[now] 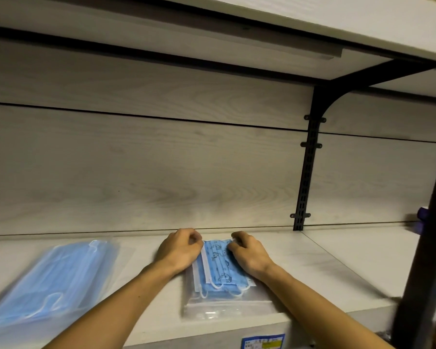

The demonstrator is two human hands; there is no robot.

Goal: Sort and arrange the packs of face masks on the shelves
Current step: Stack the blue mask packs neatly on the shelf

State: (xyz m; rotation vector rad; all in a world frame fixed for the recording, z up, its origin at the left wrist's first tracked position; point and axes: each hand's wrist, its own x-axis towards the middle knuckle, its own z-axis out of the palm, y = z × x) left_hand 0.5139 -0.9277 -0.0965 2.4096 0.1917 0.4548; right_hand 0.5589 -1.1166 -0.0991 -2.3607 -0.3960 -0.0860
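A clear pack of blue patterned face masks (218,275) lies on the pale wooden shelf (337,260), near its front edge. My left hand (180,250) rests at the pack's far left corner with fingers curled. My right hand (247,253) sits on its far right side, fingers curled onto the pack's top edge. Whether either hand pinches the plastic is not clear. A larger clear pack of plain light-blue masks (53,280) lies flat to the left, apart from my hands.
A black slotted upright with a bracket (307,172) stands at the back right, and a black post (423,260) rises at the right front. Another shelf board (312,21) hangs overhead. A small purple thing (420,215) shows beside the post. A label (263,342) marks the shelf's front edge.
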